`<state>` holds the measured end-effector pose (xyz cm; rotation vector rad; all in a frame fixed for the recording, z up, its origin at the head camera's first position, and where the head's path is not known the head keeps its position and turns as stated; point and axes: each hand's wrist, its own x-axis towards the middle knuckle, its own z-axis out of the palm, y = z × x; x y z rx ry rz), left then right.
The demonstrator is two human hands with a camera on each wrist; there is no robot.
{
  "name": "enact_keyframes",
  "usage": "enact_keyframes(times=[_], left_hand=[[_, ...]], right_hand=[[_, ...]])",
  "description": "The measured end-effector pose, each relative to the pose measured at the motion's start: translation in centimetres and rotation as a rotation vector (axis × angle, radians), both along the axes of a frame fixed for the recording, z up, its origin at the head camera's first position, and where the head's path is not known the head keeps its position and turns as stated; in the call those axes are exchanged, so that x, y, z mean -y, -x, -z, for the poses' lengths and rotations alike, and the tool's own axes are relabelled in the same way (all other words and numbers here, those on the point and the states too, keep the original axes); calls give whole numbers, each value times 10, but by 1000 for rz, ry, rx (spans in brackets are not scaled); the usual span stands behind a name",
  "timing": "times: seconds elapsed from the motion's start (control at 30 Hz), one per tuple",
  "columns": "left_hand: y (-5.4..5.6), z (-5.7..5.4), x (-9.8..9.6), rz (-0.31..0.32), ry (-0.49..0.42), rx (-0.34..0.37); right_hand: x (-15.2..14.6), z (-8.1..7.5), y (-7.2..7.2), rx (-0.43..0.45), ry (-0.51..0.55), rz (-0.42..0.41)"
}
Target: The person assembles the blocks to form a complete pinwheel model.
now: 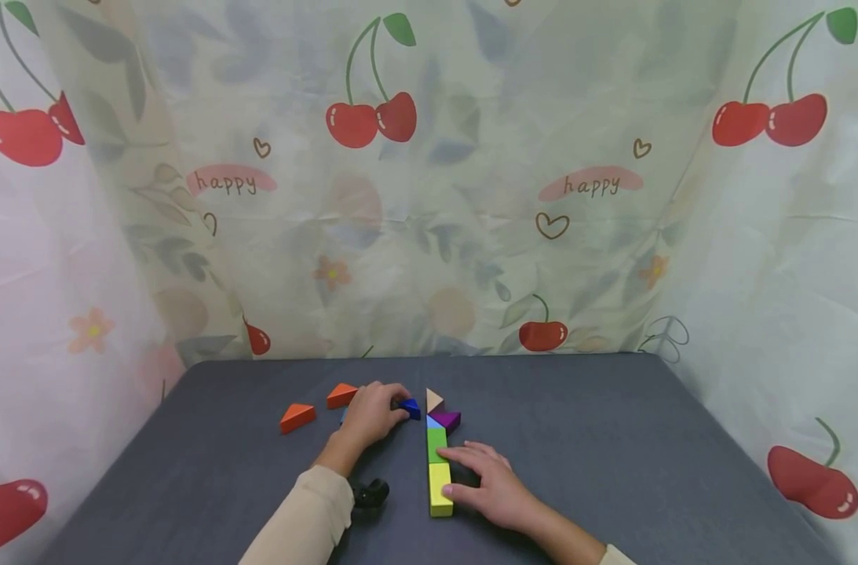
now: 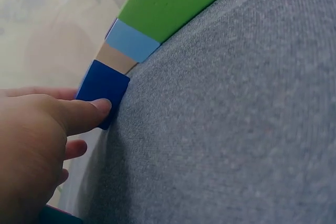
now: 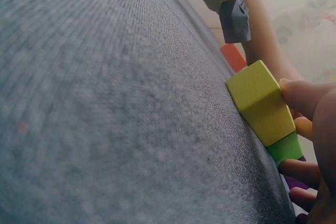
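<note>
My left hand (image 1: 370, 412) pinches a dark blue triangular block (image 1: 412, 408) between thumb and fingers, just left of a line of blocks. In the left wrist view this blue block (image 2: 107, 80) overlaps the line's far end. The line runs from a yellow block (image 1: 439, 480) nearest me to a green block (image 1: 436, 446), a small light blue triangle (image 1: 432, 422), a purple triangle (image 1: 448, 421) sticking out right, and a beige triangle (image 1: 433, 402) at the far end. My right hand (image 1: 495, 488) rests along the right side, thumb touching the yellow block, a fingertip at the green.
Two orange triangular blocks (image 1: 297, 417) lie on the dark grey table (image 1: 612, 455), left of my left hand. A bit of blue shows behind that hand, mostly hidden. A black wrist device (image 1: 370, 494) sits at the left cuff. Cherry-printed curtains (image 1: 443, 220) enclose the table.
</note>
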<state>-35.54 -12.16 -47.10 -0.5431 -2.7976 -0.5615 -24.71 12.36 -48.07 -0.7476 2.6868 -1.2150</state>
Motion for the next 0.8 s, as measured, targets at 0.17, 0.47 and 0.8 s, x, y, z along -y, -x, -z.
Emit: enact_keyframes(times=[0.17,0.47,0.8], left_hand=[[1,2,-4,-6,17,-7],[1,3,-10,-10,34,-10],[-2,2,-14,0,45,-20]], right_hand=[[0,0,0,2,-3,-1],[-2,-2,-2,-20,10,-8],[-2,-2,-2,-24,9,-8]])
